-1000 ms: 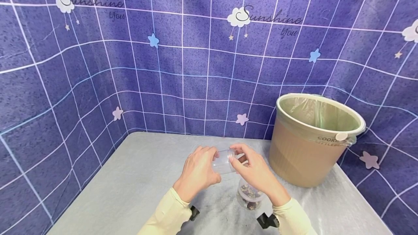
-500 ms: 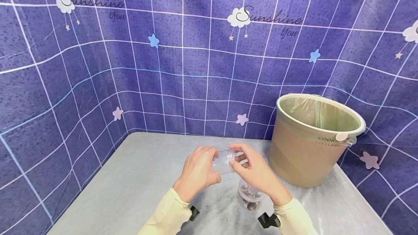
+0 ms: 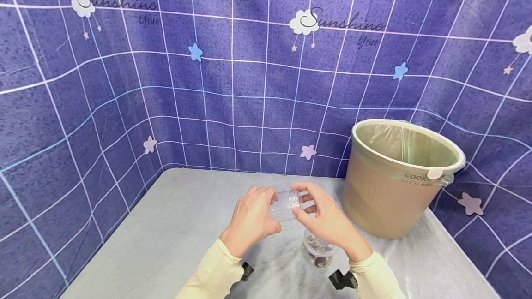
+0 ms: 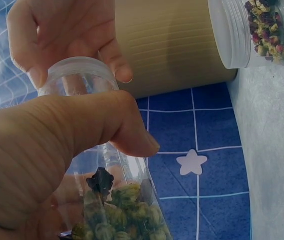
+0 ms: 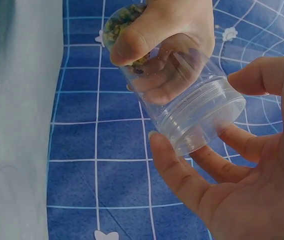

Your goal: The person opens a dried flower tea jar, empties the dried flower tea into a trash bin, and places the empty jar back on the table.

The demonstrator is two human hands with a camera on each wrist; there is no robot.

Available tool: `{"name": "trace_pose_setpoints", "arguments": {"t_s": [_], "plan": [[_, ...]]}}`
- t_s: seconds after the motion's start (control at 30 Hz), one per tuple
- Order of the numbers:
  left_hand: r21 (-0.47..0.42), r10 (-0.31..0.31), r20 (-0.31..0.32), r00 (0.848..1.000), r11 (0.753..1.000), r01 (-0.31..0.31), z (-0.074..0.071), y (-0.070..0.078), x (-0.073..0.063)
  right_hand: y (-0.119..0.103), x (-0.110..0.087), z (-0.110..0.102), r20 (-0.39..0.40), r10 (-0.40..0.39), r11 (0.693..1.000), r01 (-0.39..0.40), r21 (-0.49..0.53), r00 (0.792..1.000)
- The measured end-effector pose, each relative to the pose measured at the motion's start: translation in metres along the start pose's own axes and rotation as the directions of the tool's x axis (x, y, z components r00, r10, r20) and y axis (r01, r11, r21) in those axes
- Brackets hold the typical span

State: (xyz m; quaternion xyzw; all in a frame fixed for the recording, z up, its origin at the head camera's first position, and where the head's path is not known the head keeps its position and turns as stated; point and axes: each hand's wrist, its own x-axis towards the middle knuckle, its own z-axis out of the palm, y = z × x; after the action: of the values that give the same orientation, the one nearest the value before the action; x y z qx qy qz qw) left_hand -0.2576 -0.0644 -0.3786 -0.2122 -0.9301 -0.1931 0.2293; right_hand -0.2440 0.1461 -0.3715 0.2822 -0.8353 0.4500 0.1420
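Clear plastic jar of dried buds (image 3: 282, 208): between both hands, long axis roughly nine to three o'clock in the head view, ridged collar at three. Left hand (image 3: 251, 218) grips the body; right hand (image 3: 324, 213), nearer the collar, clasps it by thumb and fingertips.

Purple cloth (image 3: 253, 114) round a grey table (image 3: 187, 225).
A pale grid covers the cloth at the back and both sides, dotted with stars (image 3: 308, 152), clouds (image 3: 305, 22) and the words "Sunshine You" (image 3: 349, 24); a tan bin (image 3: 382, 193) stands at the table's right rear.
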Motion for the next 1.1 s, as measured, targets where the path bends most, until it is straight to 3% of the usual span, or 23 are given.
{"name": "trace_pose_setpoints", "arguments": {"t_s": [0.47,1.1], "plan": [[0.012,-0.002,0.003,1.0,1.0,0.002,0.0004,0.0001,0.0007,0.004,0.0012,-0.0007,0.012,-0.099,0.993,0.098,0.064,0.995],[0.008,0.001,0.003,1.0,1.0,-0.001,-0.0004,0.0004,-0.0008,0.0068,0.0002,-0.0007,0.003,-0.187,0.98,0.187,0.069,0.982]]}}
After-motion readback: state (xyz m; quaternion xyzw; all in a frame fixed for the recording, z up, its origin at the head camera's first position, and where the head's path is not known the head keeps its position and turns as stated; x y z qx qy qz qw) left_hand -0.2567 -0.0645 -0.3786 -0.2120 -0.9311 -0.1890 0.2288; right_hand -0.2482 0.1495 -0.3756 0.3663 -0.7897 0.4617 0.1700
